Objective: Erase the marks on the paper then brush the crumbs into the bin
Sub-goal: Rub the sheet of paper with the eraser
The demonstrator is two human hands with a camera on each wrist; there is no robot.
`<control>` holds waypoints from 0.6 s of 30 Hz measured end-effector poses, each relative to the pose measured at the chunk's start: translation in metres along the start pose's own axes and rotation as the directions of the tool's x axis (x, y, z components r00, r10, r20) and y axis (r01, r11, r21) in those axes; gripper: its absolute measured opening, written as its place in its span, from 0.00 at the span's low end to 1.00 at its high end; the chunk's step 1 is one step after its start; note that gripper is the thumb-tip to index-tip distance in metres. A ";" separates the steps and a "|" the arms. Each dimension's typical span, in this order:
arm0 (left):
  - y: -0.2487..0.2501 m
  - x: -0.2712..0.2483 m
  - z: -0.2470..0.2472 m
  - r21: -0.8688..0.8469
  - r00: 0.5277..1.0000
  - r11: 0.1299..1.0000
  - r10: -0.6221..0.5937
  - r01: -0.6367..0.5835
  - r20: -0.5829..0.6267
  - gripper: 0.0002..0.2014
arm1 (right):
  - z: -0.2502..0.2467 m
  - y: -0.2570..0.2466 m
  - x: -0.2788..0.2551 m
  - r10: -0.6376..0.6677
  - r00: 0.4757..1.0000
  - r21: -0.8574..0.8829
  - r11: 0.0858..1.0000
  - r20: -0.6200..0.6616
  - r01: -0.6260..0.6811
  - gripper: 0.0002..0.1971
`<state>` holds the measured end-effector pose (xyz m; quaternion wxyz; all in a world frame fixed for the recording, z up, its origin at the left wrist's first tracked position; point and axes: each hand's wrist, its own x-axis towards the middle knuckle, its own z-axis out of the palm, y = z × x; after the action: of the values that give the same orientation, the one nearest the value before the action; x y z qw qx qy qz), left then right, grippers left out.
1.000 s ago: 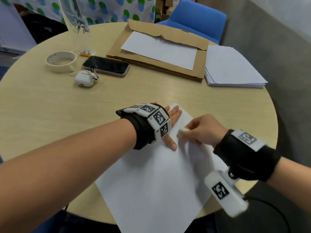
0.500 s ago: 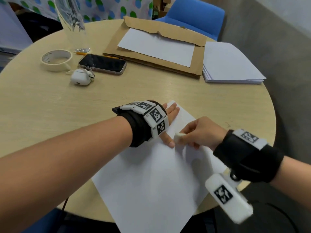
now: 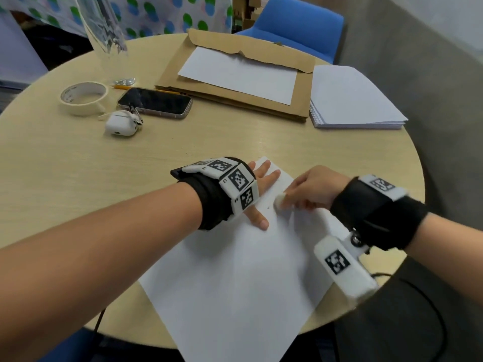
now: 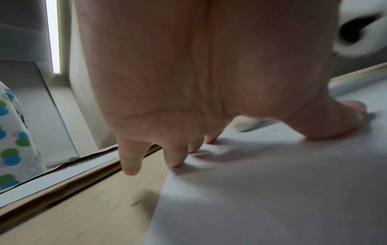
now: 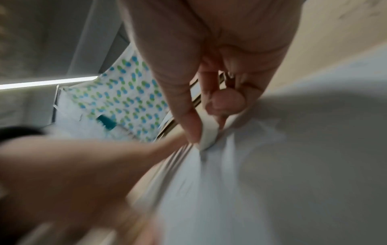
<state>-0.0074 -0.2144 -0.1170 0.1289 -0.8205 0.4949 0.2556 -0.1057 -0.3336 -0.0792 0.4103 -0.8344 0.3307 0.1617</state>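
Note:
A white sheet of paper (image 3: 235,278) lies turned like a diamond on the round table's near edge. My left hand (image 3: 261,194) lies flat on its far corner, fingers spread and pressing it down; its fingertips (image 4: 176,163) touch the paper's edge (image 4: 272,182). My right hand (image 3: 311,189) pinches a small white eraser (image 3: 280,199) and holds it against the paper just right of the left thumb. Thumb and fingers grip the eraser (image 5: 207,132) in the blurred right wrist view. Tiny dark specks (image 3: 269,207) lie beside the eraser. No bin is in view.
Beyond the hands the beige table (image 3: 78,165) carries a tape roll (image 3: 83,97), a phone (image 3: 154,102), a white earbud case (image 3: 121,124), a brown envelope with a sheet on it (image 3: 240,74) and a paper stack (image 3: 350,100). A blue chair (image 3: 295,24) stands behind.
The right hand with the eraser has slid back and forth by the left thumb, ending slightly farther up the sheet. The left hand has stayed pressing the corner.

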 end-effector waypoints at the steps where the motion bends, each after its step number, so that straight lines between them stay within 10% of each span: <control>1: 0.000 0.000 0.000 -0.004 1.000 1.000 -0.001 0.001 -0.002 0.60 | -0.005 -0.004 0.006 0.005 0.999 0.042 0.999 -0.050 -0.003 0.05; 5: 0.001 -0.001 0.000 -0.007 1.000 1.000 -0.004 0.004 -0.009 0.61 | -0.006 -0.003 0.013 -0.044 0.979 0.078 0.995 -0.198 0.061 0.05; 11: 0.000 0.001 0.001 -0.022 1.000 1.000 -0.003 0.003 0.000 0.62 | 0.010 0.009 -0.012 -0.064 0.996 -0.064 0.996 0.062 0.068 0.06; 18: 0.000 0.001 0.002 -0.019 1.000 1.000 -0.016 0.016 -0.015 0.64 | -0.006 -0.009 0.020 -0.055 0.981 0.014 0.998 -0.184 0.059 0.06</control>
<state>-0.0076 -0.2144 -0.1193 0.1196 -0.8275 0.4869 0.2527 -0.0853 -0.3428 -0.0812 0.3908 -0.8508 0.3445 0.0690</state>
